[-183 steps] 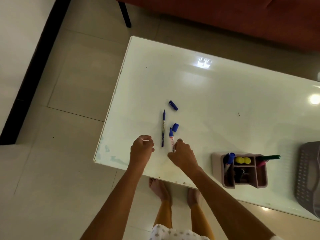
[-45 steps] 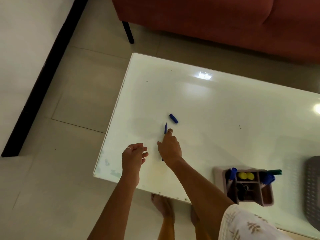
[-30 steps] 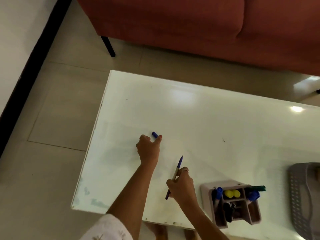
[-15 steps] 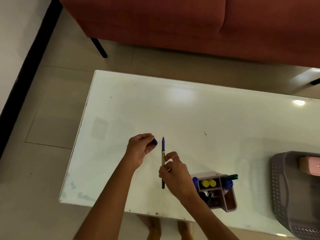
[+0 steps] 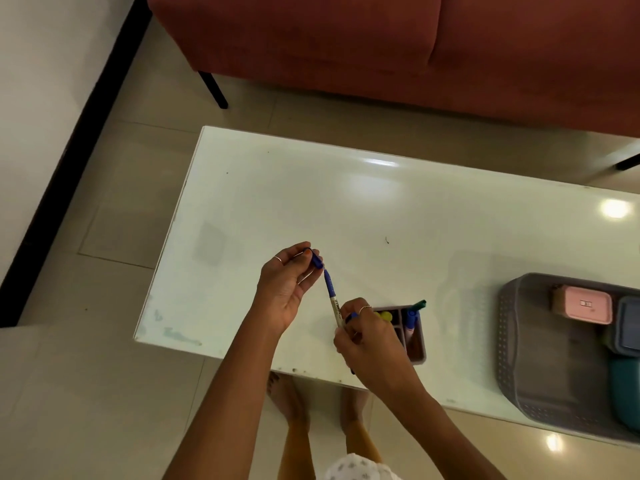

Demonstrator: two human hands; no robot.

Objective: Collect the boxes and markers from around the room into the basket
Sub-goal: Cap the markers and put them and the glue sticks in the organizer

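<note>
Above the glossy white table (image 5: 415,209), the left hand (image 5: 285,289) pinches a small blue cap (image 5: 316,259) at the tip of a slim blue-and-white marker (image 5: 331,293), whose lower end the right hand (image 5: 367,336) grips. The grey perforated plastic basket (image 5: 512,348) sits well apart to the right, boxes inside.

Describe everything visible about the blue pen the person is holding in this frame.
The blue pen is slim, with a blue upper barrel and a pale printed lower part. It is held above the white table, tilted, tip up and to the left. The right hand grips its lower half; the left hand holds a blue cap at its tip. Whether the cap is seated cannot be told.
</note>
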